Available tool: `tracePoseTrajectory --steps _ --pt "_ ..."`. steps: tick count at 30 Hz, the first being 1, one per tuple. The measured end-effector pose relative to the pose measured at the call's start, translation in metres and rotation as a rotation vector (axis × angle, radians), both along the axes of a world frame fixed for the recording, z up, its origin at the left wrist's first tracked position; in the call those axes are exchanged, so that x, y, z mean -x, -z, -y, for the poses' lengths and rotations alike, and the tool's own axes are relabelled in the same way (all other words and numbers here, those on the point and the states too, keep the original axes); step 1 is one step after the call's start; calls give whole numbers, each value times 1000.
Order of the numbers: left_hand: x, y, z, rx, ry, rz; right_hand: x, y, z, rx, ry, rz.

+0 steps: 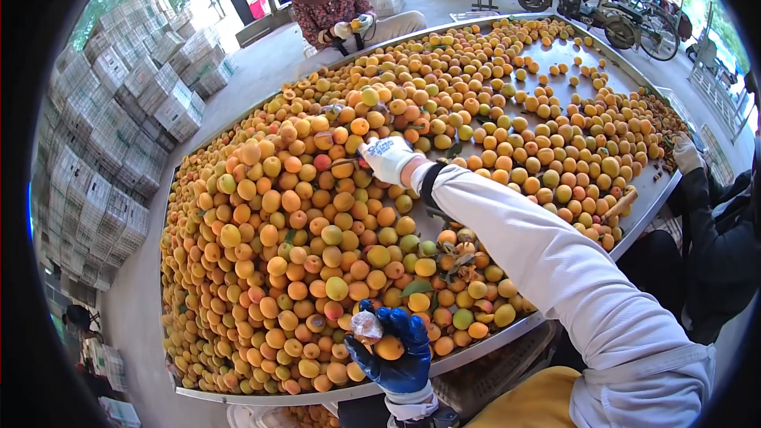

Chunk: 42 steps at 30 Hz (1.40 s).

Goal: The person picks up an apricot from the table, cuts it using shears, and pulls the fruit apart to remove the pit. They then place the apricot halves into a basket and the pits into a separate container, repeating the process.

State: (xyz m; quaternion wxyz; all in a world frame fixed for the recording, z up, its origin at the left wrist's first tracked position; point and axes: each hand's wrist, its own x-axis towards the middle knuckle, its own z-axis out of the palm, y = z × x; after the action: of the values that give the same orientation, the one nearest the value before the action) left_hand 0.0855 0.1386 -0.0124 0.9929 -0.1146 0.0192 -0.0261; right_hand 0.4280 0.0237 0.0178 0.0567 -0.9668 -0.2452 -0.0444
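Observation:
My left hand (pixel 400 353), in a blue-coated glove, is palm up at the near edge of the table. Its fingers curl around an orange apricot (pixel 389 347) and a whitish, mouldy-looking fruit (pixel 366 325). Farther off, my right hand (pixel 387 160) in a white-backed glove reaches over the heap of apricots (pixel 309 214). The fingers of that hand bend down and inward among the fruit; whatever they hold is hidden. Close to it, a few greyish, spoiled-looking fruits (pixel 379 113) lie on the heap. Shrivelled fruit and leaves (pixel 460 257) lie between my hands.
A raised metal rim (pixel 483 351) borders the sorting table. Across it sits a person (pixel 337 8) in gloves; another person's gloved hand (pixel 687 154) is at the right edge. Stacked crates (pixel 103 143) stand left, motorbikes and a bicycle (pixel 658 36) behind.

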Motion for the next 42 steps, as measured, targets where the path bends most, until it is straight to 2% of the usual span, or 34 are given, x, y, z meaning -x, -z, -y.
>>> tracePoseTrajectory --steps 2,5,6,10,12,14,15,16,18,19,20,21,22,23,27,28,30,31,32,33,35,39,42 --pt "-1 1 3 58 10 -47 0 5 3 -50 33 -37" --pt "2 5 6 -13 -16 -48 17 7 17 -181 -3 100" --pt "4 5 7 -31 -35 -62 31 -4 21 -235 -11 71" --pt "2 3 21 -149 -77 -93 114 -47 51 -460 -183 51" --pt "0 -10 39 -120 -84 -109 169 -66 73 -528 -311 48" --pt "-2 -10 52 -376 -131 6 217 -76 92 -566 -385 35" --pt "1 -11 56 -348 -111 -19 237 -78 101 -555 -406 32" --pt "7 1 64 -757 -247 -128 252 -77 109 -545 -426 32" --pt "9 11 64 -506 -117 -84 269 -70 120 -332 -445 -25" --pt "11 6 70 -507 -116 -57 275 -75 123 -277 -447 -83" --pt "13 15 71 -474 -134 -131 278 -79 125 -221 -451 -142" --pt "14 11 75 -555 -131 -145 276 -78 129 -286 -458 -125" --pt "15 4 78 -632 -128 -159 266 -77 133 -366 -494 9" --pt "17 0 75 -295 2 -132 250 -80 135 -417 -458 69" --pt "17 2 54 -146 8 -135 142 -78 133 -472 -143 168" --pt "18 -7 51 -299 -46 -185 112 -76 130 -435 -41 158" --pt "20 -5 37 -309 -48 -192 47 -56 126 -389 74 169" --pt "20 -4 29 -413 -63 -199 28 -57 120 -393 122 147" --pt "19 -2 24 -298 -51 -108 11 -56 114 -396 172 124" --pt "18 0 19 -273 -51 -75 -10 -45 108 -415 176 202" --pt "16 2 8 -211 -44 -54 -33 -48 94 -403 221 128" --pt "12 13 -7 -215 -45 40 -71 -41 81 -360 257 62" --pt "11 14 -10 -246 -55 -24 -91 -19 79 -308 249 81"
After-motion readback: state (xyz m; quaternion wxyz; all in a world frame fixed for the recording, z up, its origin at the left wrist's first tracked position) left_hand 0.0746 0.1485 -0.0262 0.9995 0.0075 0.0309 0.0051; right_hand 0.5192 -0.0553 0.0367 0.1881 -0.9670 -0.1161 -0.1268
